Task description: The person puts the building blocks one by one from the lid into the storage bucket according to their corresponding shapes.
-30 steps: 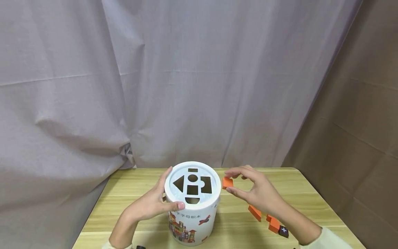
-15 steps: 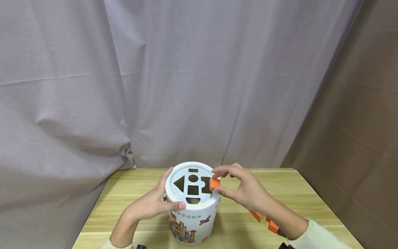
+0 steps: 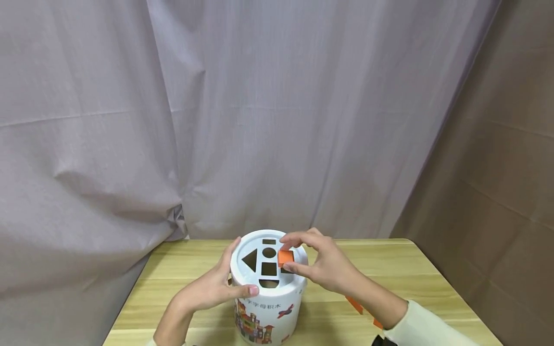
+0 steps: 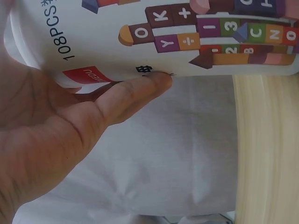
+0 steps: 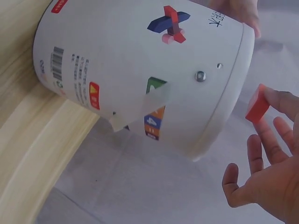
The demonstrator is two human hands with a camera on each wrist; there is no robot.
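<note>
A white round bucket stands on the wooden table; its lid has cut-out shape holes. My left hand grips the bucket's left side, thumb on the lid rim; the left wrist view shows its fingers against the printed wall. My right hand pinches a small orange block over the lid's right-hand hole. In the right wrist view the orange block sits at the fingertips beside the bucket wall.
Other orange blocks lie on the table behind my right forearm, partly hidden. A grey curtain hangs behind the table and a brown wall stands to the right. The table's left edge drops off near the curtain.
My right hand has carried the orange block leftward from beside the bucket to above the lid's right hole. The left hand has kept its hold on the bucket.
</note>
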